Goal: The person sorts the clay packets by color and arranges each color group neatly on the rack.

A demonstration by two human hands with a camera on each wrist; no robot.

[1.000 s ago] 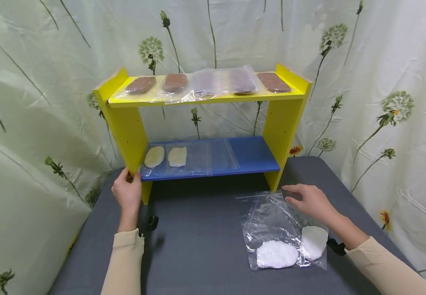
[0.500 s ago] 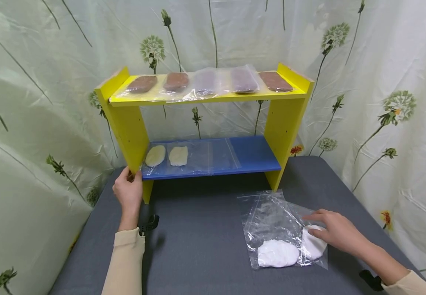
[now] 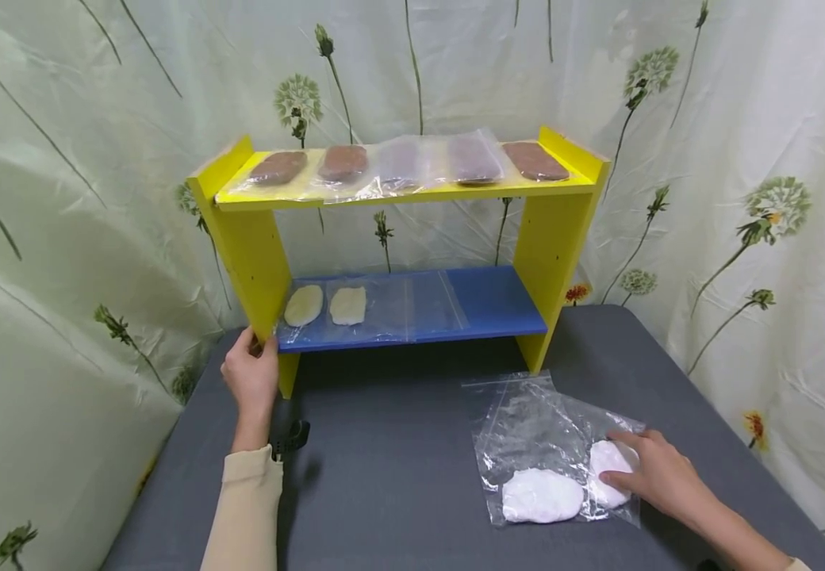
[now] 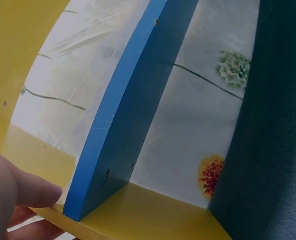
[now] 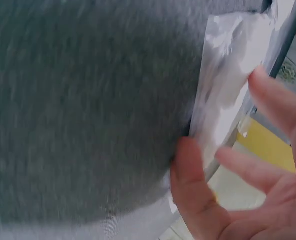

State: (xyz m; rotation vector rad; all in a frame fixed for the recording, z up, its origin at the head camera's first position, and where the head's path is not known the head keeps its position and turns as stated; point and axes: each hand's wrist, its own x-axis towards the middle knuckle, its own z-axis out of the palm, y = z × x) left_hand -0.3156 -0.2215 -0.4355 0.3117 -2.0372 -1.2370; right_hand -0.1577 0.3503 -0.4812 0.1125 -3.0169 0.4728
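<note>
My left hand [image 3: 250, 381] grips the front edge of the yellow side panel [image 3: 247, 258] at the left end of the blue shelf board [image 3: 501, 301]. In the left wrist view its thumb [image 4: 38, 190] lies on the inner side, with fingers behind the panel. At the right, my right hand [image 3: 662, 476] reaches over a white flattened piece [image 3: 607, 468] in a clear zip bag. Its thumb and fingers are spread about the piece, touching the bag. Left of it lies another white flattened piece [image 3: 542, 496] in a clear zip bag [image 3: 527, 420], the two bags overlapping.
Several brown, flat bagged pieces [image 3: 344, 162] lie in a row on the yellow top board [image 3: 291, 200]. Two pale bagged pieces, one oval [image 3: 304, 305] and one squarish [image 3: 347, 305], lie on the blue board. The dark grey table [image 3: 384, 460] meets a floral curtain [image 3: 705, 143].
My right hand has moved right and toward me, from the upper end of the bags down to the right-hand white piece. The left hand has stayed on the panel.
</note>
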